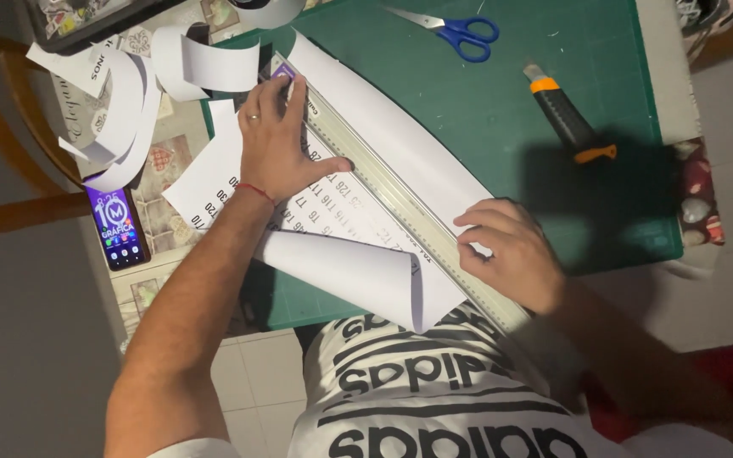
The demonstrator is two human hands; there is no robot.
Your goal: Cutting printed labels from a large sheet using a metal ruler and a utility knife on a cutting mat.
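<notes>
phone (118, 227) lies aside, out of our way | our left hand (277, 144) lies flat, fingers spread, pinning the ruler (400, 199) so it can't slide; paper sheet (358, 220) sits under it on the green mat (502, 110) | our right hand (511, 250) presses the ruler's near end, fingers bent, gripping nothing | knife (568, 119) rests apart

ruler (400, 199): brushed metal | sheet (358, 263): matt white paper (curling) | mat (502, 110): matt green, smooth
</notes>
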